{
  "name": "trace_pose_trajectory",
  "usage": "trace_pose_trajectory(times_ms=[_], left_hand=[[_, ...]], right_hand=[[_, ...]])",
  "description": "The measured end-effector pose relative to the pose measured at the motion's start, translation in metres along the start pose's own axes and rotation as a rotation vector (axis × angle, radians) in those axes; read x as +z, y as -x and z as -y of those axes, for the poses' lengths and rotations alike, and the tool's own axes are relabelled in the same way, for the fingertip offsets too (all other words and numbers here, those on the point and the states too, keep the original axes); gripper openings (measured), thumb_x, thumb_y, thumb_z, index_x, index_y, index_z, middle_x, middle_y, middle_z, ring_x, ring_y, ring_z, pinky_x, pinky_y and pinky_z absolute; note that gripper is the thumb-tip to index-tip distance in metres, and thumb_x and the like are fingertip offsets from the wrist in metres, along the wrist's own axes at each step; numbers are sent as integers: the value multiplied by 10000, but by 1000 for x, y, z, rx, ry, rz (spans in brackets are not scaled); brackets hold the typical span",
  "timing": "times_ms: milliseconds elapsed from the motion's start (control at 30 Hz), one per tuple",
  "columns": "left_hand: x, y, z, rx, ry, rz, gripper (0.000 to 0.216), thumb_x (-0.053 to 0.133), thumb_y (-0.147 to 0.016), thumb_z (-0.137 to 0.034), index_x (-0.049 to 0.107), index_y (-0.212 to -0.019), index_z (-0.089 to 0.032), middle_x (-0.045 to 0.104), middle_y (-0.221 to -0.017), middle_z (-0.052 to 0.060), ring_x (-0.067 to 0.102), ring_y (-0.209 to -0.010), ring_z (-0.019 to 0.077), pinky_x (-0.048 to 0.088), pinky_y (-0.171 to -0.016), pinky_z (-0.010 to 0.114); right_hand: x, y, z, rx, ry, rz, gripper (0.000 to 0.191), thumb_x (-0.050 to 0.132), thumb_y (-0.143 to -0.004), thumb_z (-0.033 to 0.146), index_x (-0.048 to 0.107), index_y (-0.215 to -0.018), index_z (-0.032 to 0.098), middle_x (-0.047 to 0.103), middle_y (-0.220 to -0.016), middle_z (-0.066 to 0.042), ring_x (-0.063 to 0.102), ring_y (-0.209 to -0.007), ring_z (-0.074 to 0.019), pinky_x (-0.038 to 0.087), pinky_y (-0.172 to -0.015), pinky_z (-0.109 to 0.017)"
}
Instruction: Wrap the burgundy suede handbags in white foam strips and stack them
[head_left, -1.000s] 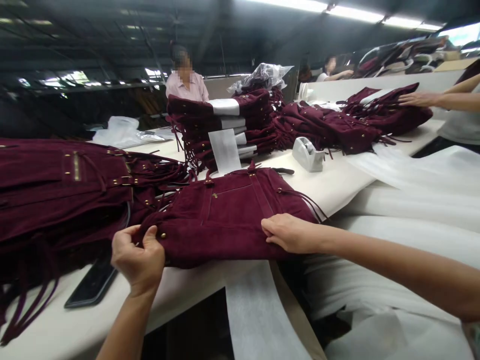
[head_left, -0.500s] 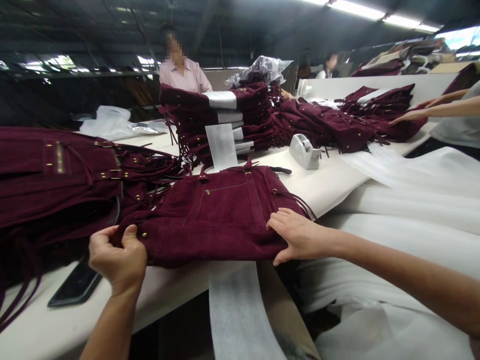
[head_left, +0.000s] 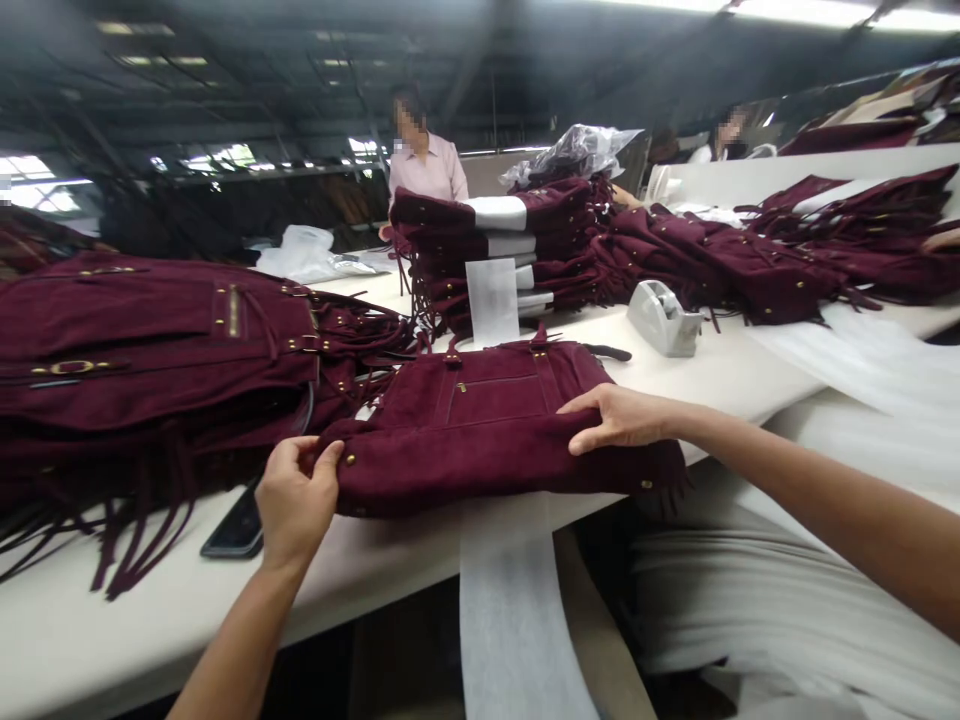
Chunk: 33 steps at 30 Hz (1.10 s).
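We are pinching the near left corner of the burgundy suede bag [head_left: 480,430] in our left grip [head_left: 296,495], thumb and fingers closed on the fold beside a brass stud. Our right grip [head_left: 622,418] is clasping the bag's right side, fingers over the top layer and thumb tucked at the fold. Held at both ends like this, the bag is lying flat and stretched between the two grips at the near edge of the table [head_left: 390,560]. A white tissue strip [head_left: 517,610] is running under the bag, midway between the grips, and hanging off the table edge below them. Just beside the left grip, on its outer side, a dark phone [head_left: 236,525] is lying. Past it a pile of like bags [head_left: 150,350] is trailing fringe onto the table, crowding that side. Beyond the right grip a tape dispenser [head_left: 664,318] is standing, well apart. A stack of banded bags [head_left: 480,250] is rising farther off, with a co-worker [head_left: 427,165] behind it.
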<state>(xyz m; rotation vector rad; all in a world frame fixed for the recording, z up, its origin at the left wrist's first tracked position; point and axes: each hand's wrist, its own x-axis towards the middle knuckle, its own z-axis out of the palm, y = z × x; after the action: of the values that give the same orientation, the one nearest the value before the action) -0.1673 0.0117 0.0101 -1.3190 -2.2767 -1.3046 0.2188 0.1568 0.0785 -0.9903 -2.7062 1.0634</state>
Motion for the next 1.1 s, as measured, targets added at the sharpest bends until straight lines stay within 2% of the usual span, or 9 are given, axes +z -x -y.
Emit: trace_pose_trajectory(times_ms=[100, 200, 267, 400, 533, 700, 800, 933, 1100], left_hand=[[-20, 12, -29, 286, -87, -82, 382, 547, -870, -459, 604, -1098, -158, 602, -1096, 143, 565, -1081, 320, 463, -962, 485], [-22, 19, -59, 539, -1, 163, 516, 505, -901, -494, 519, -1303, -171, 545, -1339, 135, 467, -1285, 310, 359, -1105, 487], [-11, 13, -69, 534, -11, 408, 597, 483, -882, -580, 536, -1301, -159, 576, -1327, 133, 492, -1269, 315, 354, -1104, 491], [14, -19, -71, 335, -96, 814, 631, 540, -772, -697, 673, -1112, -182, 683, -1149, 108, 618, -1078, 312, 465, -960, 438], [20, -32, -69, 422, -53, 996, 600, 611, -744, -666, 663, -1142, -220, 678, -1166, 72, 624, -1069, 281, 472, -915, 368], [24, -7, -70, 632, -139, 930, 293, 604, -848, -451, 641, -1027, -222, 691, -986, 41, 654, -898, 237, 461, -753, 319], [29, -4, -70, 812, -232, 773, 123, 519, -898, -294, 603, -914, -205, 661, -827, 29, 634, -762, 210, 410, -632, 301], [44, -24, -59, 1047, -277, 547, 272, 364, -934, -190, 635, -943, -218, 605, -685, 23, 560, -630, 179, 376, -583, 309], [73, -31, -33, 1168, -229, 541, 386, 285, -968, -143, 611, -1156, -228, 583, -633, 4, 508, -551, 144, 370, -572, 306]], right_hand=[[6, -1, -3, 51, -39, 7, 578, 699, -693, 645, 742, -1032, 179, 724, -871, -1, 632, -788, -210, 456, -687, -272], [4, 0, -4, 47, 19, -81, 529, 698, -698, 641, 757, -948, 179, 715, -798, 8, 604, -709, -180, 421, -627, -260], [-2, 0, -5, 46, 143, -162, 455, 693, -724, 609, 763, -915, 202, 718, -783, 6, 599, -690, -170, 406, -626, -260], [-10, 0, -5, 66, 476, -248, 317, 693, -762, 532, 762, -936, 276, 730, -792, 5, 610, -688, -174, 381, -635, -271], [-4, 2, -1, 55, 638, -256, 274, 670, -794, 520, 750, -915, 288, 724, -789, -4, 610, -700, -194, 345, -614, -277], [0, 1, -4, 84, 632, -228, 252, 664, -811, 505, 717, -760, 264, 693, -719, 5, 587, -659, -177, 323, -591, -269], [-2, 2, -16, 21, 624, -235, 221, 644, -845, 475, 734, -867, 274, 720, -805, 4, 619, -725, -187, 363, -634, -271], [7, 8, -44, -156, 672, -332, 315, 556, -919, 311, 657, -1216, 279, 709, -922, -13, 618, -800, -161, 393, -679, -255], [44, 13, -79, -226, 851, -461, 536, 382, -923, 71, 544, -1366, 324, 576, -724, -14, 495, -656, -150, 386, -643, -265]])
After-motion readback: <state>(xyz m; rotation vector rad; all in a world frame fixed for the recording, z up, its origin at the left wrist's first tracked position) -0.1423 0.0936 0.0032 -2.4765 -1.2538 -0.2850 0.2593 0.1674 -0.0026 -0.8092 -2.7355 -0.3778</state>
